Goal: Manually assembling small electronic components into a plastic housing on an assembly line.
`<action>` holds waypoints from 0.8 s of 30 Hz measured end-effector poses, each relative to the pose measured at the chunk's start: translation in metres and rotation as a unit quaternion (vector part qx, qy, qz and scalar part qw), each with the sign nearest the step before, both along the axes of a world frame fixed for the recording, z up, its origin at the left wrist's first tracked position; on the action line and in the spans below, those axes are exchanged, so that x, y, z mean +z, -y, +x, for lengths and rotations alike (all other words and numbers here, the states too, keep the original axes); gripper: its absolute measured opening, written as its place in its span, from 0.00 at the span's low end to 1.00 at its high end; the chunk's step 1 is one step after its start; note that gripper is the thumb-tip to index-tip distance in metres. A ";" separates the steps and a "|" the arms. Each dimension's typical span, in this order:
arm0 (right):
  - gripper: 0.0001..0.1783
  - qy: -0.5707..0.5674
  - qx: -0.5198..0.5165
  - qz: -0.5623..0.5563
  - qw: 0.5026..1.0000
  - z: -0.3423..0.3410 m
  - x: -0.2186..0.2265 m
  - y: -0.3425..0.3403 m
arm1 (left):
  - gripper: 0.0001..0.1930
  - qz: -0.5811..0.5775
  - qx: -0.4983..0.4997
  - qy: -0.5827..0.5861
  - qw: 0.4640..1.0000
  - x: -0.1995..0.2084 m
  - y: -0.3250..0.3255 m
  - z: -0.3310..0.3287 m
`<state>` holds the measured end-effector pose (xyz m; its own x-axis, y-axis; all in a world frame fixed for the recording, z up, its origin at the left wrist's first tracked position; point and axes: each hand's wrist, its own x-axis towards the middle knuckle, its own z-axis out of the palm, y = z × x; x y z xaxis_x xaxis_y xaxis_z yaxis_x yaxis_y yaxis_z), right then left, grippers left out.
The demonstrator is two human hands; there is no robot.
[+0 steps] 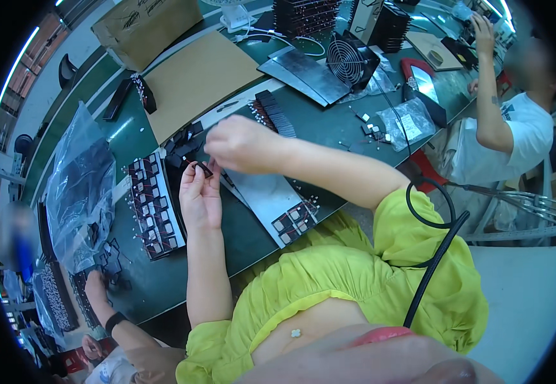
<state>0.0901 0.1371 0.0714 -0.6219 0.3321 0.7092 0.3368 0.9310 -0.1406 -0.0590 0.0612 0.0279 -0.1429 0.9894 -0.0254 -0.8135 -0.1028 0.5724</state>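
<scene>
Both hands on one tiny black part over the green bench

My left hand (201,195) has its fingertips pinched on a small black component (204,169), and my right hand (243,144) is curled shut just above it, fingers touching the same piece. That's all right beside the tray of black parts (153,211), with the grey metal plate (262,195) on its other side.

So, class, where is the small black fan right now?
In the head view, the small black fan stands at upper centre on the green table, beside the dark metal plates.
</scene>
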 end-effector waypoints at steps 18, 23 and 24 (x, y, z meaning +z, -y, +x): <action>0.10 -0.088 0.155 -0.340 0.923 0.028 -0.012 0.009 | 0.07 0.017 -0.109 -0.025 0.994 0.000 0.003 0.001; 0.17 -0.121 0.128 -0.297 0.939 0.022 0.006 0.023 | 0.09 -0.038 -0.041 -0.096 0.994 0.010 0.009 -0.001; 0.17 -0.113 0.126 -0.265 0.949 0.019 0.008 0.029 | 0.09 -0.045 -0.031 -0.111 0.992 0.007 0.009 -0.001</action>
<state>0.1095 0.1080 0.0790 -0.5803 0.5411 0.6086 0.0182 0.7558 -0.6546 -0.0598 0.0518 0.0347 -0.0937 0.9916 -0.0890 -0.6698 0.0034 0.7426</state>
